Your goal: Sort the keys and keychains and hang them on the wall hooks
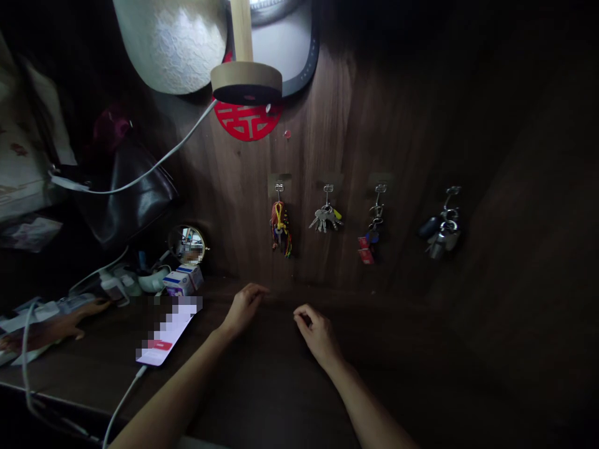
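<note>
My left hand [244, 308] is low over the dark wooden surface [271, 374], its fingers loosely stretched to the right and apart from any object. My right hand [317, 330] is to its right, with fingers curled in toward the thumb and nothing visible in them. On the back panel above hang a key bunch with colourful braided cords [279, 227], a bunch of plain keys [326, 218], keys with red tags [367, 248] and keys with a dark fob [428, 227]. Each bunch hangs from a small metal hook.
A lit phone [168, 333] lies at left, with a white cable [122, 396] plugged in. Behind it are small boxes [183, 280] and a round mirror [188, 244]. A black bag [128, 190] hangs at left. A lamp-like round base [246, 81] juts out above.
</note>
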`<state>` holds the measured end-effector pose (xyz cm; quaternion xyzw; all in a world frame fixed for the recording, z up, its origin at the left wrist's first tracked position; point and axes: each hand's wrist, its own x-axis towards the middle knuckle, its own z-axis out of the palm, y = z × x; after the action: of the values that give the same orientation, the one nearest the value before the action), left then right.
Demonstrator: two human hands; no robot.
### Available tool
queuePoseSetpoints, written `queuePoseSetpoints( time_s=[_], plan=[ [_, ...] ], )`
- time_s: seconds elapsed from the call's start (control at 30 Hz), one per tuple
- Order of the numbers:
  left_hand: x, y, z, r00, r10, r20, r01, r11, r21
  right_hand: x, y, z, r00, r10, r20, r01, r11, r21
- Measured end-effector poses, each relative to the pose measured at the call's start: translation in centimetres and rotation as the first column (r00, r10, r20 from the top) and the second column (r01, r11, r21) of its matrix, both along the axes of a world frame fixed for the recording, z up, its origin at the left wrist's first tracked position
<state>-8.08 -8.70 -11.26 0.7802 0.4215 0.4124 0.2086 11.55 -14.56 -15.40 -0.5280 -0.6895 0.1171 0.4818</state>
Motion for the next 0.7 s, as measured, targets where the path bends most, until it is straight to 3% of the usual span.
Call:
queuePoseSetpoints(
  time_s=[0.2,0.47,0.57,0.7],
  plan=[
    [-1.0,-2.9,-1.8,0.999,-0.037,-0.032,0.031,0.982,-0.185,0.0,-0.1,0.0,1.0,-0.018,-0.013,0.018,1.0,-0.008],
    [-1.4,-5.9,-1.8,0.996,-0.092,-0.017,0.081,0.943,-0.322,-0.2,-0.8,0.2,0.996,0.01,-0.085,-0.016,0.997,-0.07],
    [-1.4,-6.6,-1.7,0.993,-0.114,-0.014,0.101,0.93,-0.353,-0.5,-1.2,0.5,0.974,0.073,-0.214,-0.102,0.986,-0.128],
    [-1.6,-7.2,-1.5,0.98,-0.2,-0.007,0.174,0.866,-0.469,-0.7,-1.7,1.5,0.866,0.137,-0.481,-0.268,0.939,-0.216]
  ],
)
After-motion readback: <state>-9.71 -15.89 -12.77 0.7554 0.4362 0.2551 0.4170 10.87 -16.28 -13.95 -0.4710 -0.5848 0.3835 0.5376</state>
